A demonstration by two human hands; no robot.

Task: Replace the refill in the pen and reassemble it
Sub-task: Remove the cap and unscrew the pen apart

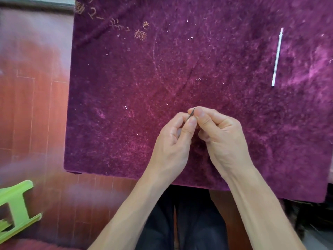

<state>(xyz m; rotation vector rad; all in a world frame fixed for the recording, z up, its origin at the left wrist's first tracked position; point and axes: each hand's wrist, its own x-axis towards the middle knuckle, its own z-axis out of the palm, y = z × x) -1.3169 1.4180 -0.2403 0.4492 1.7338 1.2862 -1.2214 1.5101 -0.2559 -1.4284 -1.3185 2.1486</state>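
Observation:
Both hands meet over the near middle of the purple velvet cloth. My left hand and my right hand pinch a thin dark pen part together between thumbs and forefingers; only its slim dark tip shows above the fingers, and the rest is hidden inside the hands. A white refill lies alone on the cloth at the far right, pointing away from me, well apart from both hands.
The cloth-covered table ends at its near edge just in front of my forearms. A reddish wooden floor runs along the left. A green plastic stool stands at the lower left. Gold embroidered characters mark the cloth's far side.

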